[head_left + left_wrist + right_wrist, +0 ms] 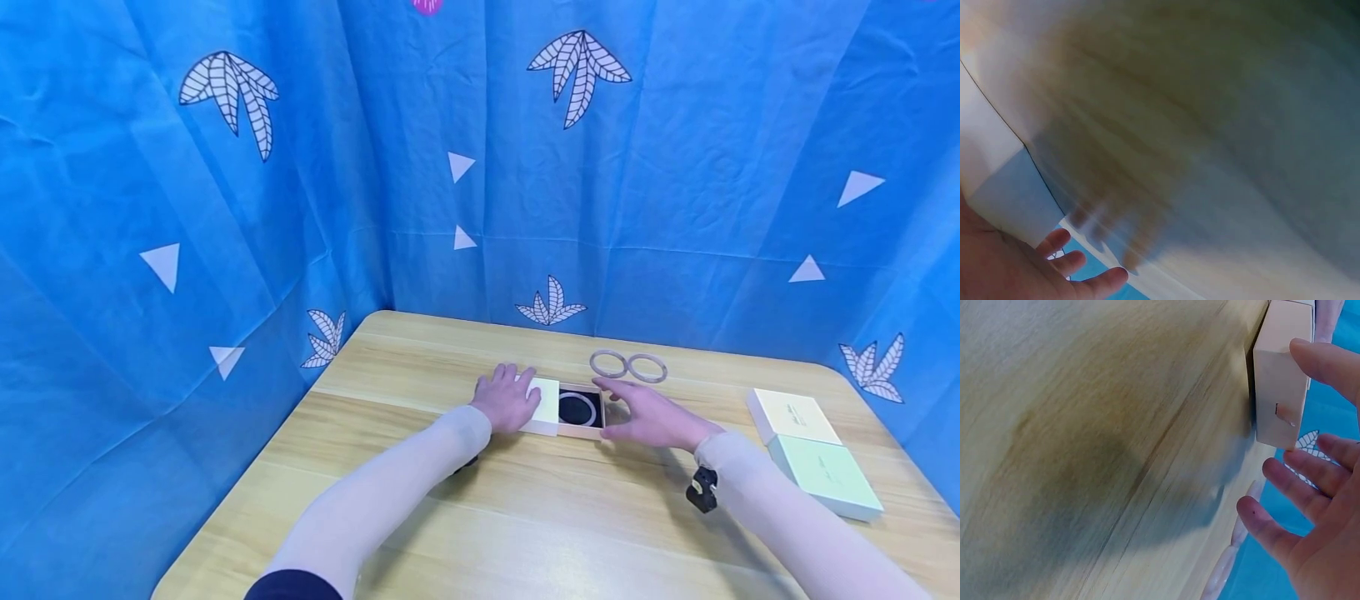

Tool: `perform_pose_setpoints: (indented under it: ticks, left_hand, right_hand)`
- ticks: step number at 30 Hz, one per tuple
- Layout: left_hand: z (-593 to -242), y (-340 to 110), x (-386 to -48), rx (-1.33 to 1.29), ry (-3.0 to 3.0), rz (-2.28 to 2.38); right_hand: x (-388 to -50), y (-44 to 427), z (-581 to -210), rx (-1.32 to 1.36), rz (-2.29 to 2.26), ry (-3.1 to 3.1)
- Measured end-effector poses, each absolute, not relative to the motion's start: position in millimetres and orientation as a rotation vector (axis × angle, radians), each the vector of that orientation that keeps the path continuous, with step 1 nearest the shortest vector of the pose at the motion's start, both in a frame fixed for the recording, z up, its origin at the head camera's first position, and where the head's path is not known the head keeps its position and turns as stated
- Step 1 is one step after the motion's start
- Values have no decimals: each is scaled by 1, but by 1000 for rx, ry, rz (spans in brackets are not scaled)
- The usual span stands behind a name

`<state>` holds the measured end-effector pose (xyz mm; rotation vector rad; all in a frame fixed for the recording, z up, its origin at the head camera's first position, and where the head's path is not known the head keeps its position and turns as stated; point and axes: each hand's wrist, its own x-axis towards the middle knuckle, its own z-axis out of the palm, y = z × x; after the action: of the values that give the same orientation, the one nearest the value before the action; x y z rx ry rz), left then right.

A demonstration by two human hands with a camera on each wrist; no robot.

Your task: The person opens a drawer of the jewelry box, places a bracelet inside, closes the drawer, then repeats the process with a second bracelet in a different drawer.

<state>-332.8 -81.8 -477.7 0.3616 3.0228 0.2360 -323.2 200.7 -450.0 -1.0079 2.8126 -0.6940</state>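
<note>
A small drawer-style jewelry box stands on the table with its white sleeve at left. Its tray is partly out toward the right. A pale bangle lies on the tray's black lining. My left hand rests over the sleeve's left part, with fingers spread toward the far edge; its thumb contact is unclear. My right hand spans the tray's right end. In the right wrist view, its thumb overlaps the tray's notched end face, the other fingers extended beside it. Two more bangles lie behind the box.
A cream box and a pale green box sit side by side at the right of the wooden table. A blue patterned curtain hangs behind the table and along its sides.
</note>
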Motion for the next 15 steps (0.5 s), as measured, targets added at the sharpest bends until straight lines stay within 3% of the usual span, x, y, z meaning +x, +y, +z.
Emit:
perform_pose_setpoints:
  ticks: [15]
  left_hand:
    - [-471,-82,-327,382,3026,206]
  right_hand:
    - [-321,199,-450,-972,-713,2813]
